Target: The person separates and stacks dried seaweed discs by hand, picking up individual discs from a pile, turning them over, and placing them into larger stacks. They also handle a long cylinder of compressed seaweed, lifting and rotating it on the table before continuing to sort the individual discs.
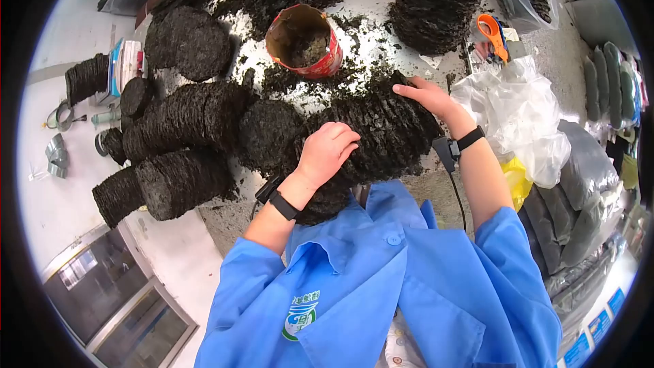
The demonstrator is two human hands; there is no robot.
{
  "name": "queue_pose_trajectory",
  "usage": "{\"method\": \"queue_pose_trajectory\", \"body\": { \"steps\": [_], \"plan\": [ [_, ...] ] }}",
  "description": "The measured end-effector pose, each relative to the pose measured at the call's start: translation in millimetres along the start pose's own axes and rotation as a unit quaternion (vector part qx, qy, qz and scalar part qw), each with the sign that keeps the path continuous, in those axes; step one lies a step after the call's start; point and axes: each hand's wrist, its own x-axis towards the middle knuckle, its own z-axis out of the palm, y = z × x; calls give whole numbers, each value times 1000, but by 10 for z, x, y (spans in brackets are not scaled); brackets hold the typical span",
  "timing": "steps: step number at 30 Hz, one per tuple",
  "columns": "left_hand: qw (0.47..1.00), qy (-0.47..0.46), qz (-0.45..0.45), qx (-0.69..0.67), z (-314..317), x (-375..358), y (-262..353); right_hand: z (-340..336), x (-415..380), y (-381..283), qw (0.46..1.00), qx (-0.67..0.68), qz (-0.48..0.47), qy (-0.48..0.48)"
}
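A row of dark, rough round sheets that look like dried seaweed (388,129) lies on its side on the table, close to my body. My left hand (325,152) is at the left part of this row, its fingers curled together against the sheet edges; the fingertips are partly hidden. At the right end, my right hand (430,98) grips the row with its thumb on top and the other fingers partly out of sight. Left of the row, another round stack (271,135) shows its flat face. Behind it stands a red tub (304,42) with dark crumbs inside.
More seaweed stacks (184,116) fill the left side, and a tall one (436,3) stands at the back. Orange-handled scissors (493,35) lie on the right, near crumpled clear plastic bags (511,109). Dark crumbs litter the table. Packed bags (579,197) are piled at far right.
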Motion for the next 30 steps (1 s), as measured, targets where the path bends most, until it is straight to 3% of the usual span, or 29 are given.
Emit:
{"method": "queue_pose_trajectory", "body": {
  "steps": [3,8,11,13,15,16,17,18,19,21,23,24,25,26,27,28,29,30],
  "plan": [
    [997,-60,30,29,-56,66,-73,54,87,155,999,41,-17,14],
    [973,-136,146,113,-68,155,-200,44,161,93,1000,-4,-6,0],
    [984,-128,104,61,-120,259,-309,61,245,157,1000,-6,-6,-8],
    [984,-61,-73,-152,-225,354,-359,44,239,101,1000,5,-15,-20],
    [931,56,-201,-301,-320,533,-507,46,193,46,1000,-6,3,-15],
    [911,140,-213,-325,-430,641,-593,41,197,40,1000,3,10,-23],
    [898,193,-262,-297,-603,726,-701,35,197,36,1000,0,7,-25],
    [943,221,-221,-111,-832,711,-813,36,189,38,1000,5,11,-17],
    [935,257,-245,-8,-989,609,-897,44,175,44,1000,11,15,-9],
    [910,126,-359,163,-1315,34,-1013,-22,79,-63,999,20,8,-30],
    [850,-30,-457,260,-1227,-911,-1309,-30,62,-67,998,35,-1,-48],
    [774,-141,-603,132,-1070,-1456,-1478,-13,81,-7,999,31,4,-23],
    [640,-167,-746,-80,-955,-1616,-1186,-4,87,38,1000,27,11,2],
    [573,-88,-773,-256,-711,-1837,-926,-16,64,39,999,45,13,-12],
    [481,-5,-768,-423,-472,-1962,-756,9,38,74,999,45,14,-13],
    [479,-4,-768,-425,-327,-1906,-668,40,22,128,991,127,34,-11],
    [478,84,-694,-532,-189,-1846,-599,51,42,208,977,206,54,-8],
    [463,170,-604,-627,-69,-1802,-537,79,310,602,936,325,101,-92]
  ]
}}
